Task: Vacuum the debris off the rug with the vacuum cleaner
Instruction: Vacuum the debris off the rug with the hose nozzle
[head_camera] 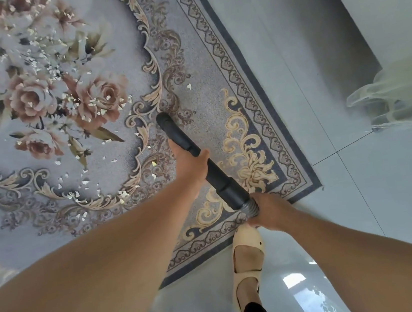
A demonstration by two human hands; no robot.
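Rug (215, 57): large, flat on tiled floor (361, 187), short pile; judged unlikely to bunch.
Vacuum wand (194, 154): black rigid tube over rug's corner area, nozzle (165, 120) pointed at scrollwork border; judged light, stiff, smooth plastic, two-hand hold apt.
Ribbed hose (252, 206): flexible, joined wand's rear end.
Left hand (190, 165): arm extended, wrapped mid-wand.
Right hand (270, 213): closed round hose cuff.
Debris (72, 105): pale flakes, light, scattered over floral centre, apart from nozzle.

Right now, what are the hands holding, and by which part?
Both hold the black vacuum tube. The left hand wraps its middle, and the right hand has its grip at the rear end, where the ribbed hose joins.
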